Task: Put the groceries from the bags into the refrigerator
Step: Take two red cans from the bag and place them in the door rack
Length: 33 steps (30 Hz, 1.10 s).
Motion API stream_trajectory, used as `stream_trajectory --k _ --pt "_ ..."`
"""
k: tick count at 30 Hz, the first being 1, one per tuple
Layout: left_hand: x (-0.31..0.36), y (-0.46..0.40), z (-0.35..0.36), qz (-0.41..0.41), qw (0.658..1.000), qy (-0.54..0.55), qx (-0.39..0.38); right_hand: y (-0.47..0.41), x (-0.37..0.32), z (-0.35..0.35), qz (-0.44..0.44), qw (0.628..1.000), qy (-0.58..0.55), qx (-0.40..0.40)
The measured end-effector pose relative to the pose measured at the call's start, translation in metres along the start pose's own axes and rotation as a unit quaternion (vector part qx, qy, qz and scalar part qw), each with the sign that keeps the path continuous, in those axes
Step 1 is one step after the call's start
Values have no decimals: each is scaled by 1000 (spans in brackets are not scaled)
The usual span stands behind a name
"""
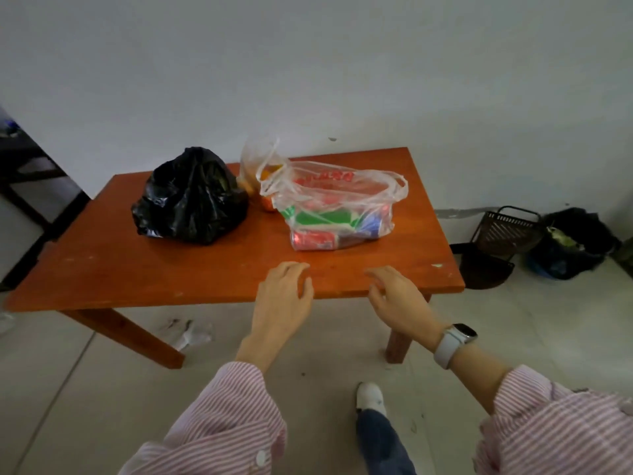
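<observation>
Three bags stand on a low orange-brown wooden table (pixel 137 269). A tied black plastic bag (pixel 191 197) is at the left. A clear plastic bag with red print (pixel 337 210) holds red, green and blue cans or packs. Behind it a smaller clear bag (pixel 258 173) holds something orange. My left hand (pixel 284 296) and my right hand (pixel 397 296) hover over the table's near edge, in front of the clear bag, fingers loosely bent, holding nothing. The refrigerator is out of view.
A black basket (pixel 507 231) and a dark bin with a bag liner (pixel 575 245) stand on the floor at the right by the wall. Crumpled white paper (pixel 191 334) lies under the table. Dark furniture (pixel 30 186) is at the left.
</observation>
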<state>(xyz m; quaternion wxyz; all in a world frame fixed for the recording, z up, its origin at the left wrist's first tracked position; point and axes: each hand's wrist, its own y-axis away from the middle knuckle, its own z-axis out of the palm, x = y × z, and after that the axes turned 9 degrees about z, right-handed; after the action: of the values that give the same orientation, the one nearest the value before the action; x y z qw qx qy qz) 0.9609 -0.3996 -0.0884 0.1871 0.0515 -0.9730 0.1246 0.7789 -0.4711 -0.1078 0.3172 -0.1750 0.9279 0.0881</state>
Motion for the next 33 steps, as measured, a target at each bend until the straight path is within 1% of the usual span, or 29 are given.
stream_trajectory --k 2,4,7,11,13,15,17,19,20,21,23,24,26,28,30,32,33 --pt "-11 -44 11 6 1000 -9 18 -48 5 -4 -22 999 12 44" --pt "-21 -92 23 16 1000 -13 22 -98 9 -8 -38 997 14 67" --pt "-31 -158 40 30 999 -35 -1 -169 12 -14 -36 997 25 60" --pt "-42 -223 58 23 996 -62 -52 -245 20 -14 -43 996 65 32" --pt "-50 -246 69 24 993 -72 -95 -268 29 -12 -29 995 99 5" --pt "-52 -256 75 35 987 -82 -132 -271 39 -14 -5 990 139 -35" --pt "-53 -266 81 49 985 -82 -141 -273 52 -13 15 978 183 -98" --pt "-52 -273 83 70 985 -89 -131 -270 63 -12 29 957 234 -166" --pt "-52 -279 85 79 983 -98 -134 -272 66 -11 37 952 246 -181" --pt "-53 -287 87 87 981 -104 -139 -277 68 -12 44 956 236 -170" --pt "-57 -307 95 108 978 -115 -134 -291 71 -15 55 975 179 -119" --pt "-59 -317 98 121 976 -125 -133 -299 71 -16 48 981 158 -97" --pt "-69 -341 111 148 967 -135 -159 -317 74 -15 42 985 151 -75" --pt "-87 -357 128 142 962 -117 -202 -334 78 -12 72 980 149 -108" --pt "-107 -366 144 133 961 -82 -229 -349 89 -6 99 973 136 -156" --pt "-125 -369 162 110 958 -33 -262 -359 107 2 110 972 117 -174" --pt "-132 -367 169 90 956 -7 -279 -359 114 4 130 973 78 -176"
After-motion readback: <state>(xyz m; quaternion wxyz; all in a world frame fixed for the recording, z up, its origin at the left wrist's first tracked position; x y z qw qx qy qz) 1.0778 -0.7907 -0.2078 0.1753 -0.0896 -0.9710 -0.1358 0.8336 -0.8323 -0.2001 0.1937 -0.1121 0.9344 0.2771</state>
